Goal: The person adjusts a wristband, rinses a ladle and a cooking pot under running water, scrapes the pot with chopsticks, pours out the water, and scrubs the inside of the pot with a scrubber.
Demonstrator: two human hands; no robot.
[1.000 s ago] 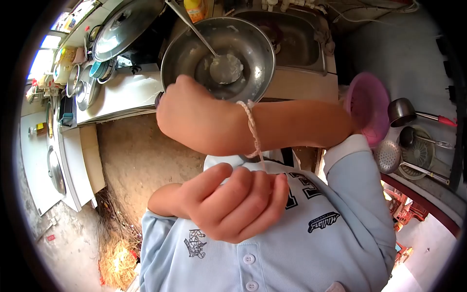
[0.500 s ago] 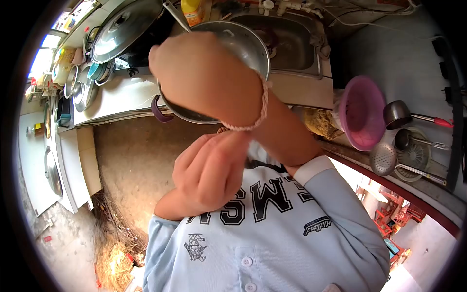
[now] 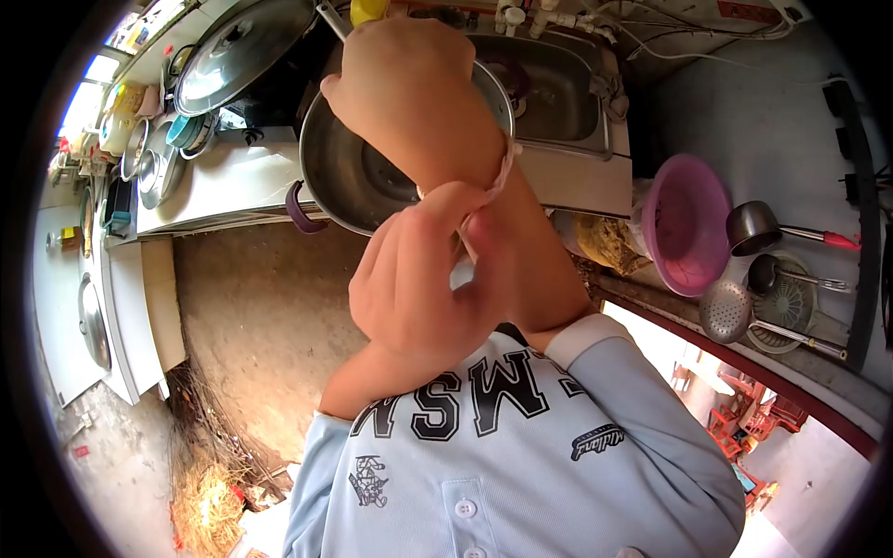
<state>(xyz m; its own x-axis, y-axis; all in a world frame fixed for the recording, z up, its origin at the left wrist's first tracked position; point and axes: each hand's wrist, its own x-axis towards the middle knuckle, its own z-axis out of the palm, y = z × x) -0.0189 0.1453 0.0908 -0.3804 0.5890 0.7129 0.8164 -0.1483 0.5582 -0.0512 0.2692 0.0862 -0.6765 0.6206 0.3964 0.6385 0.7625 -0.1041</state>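
My right hand [image 3: 405, 79] is stretched out over a wide metal pan [image 3: 339, 177], back of the hand up and thumb to the left. Its other fingers bend down out of sight. Round the right wrist runs a pale, braided bracelet [image 3: 508, 172]. My left hand [image 3: 423, 279] is just below that wrist, its thumb and fingers closed on the near side of the bracelet. Part of the band is hidden by these fingers. The pan rests on the counter edge, with a purple side handle [image 3: 302, 212].
Behind the pan is a steel sink [image 3: 558, 93]. A large lidded pot [image 3: 246, 56] stands back left. At right are a pink basin [image 3: 688, 228], a dipper [image 3: 753, 228], a ladle [image 3: 763, 274] and a skimmer [image 3: 726, 312]. Straw [image 3: 209, 507] lies on the floor at lower left.
My right hand has moved up and slightly right, uncovering more of the pan. My left hand has shifted up and to the right, staying at the bracelet.
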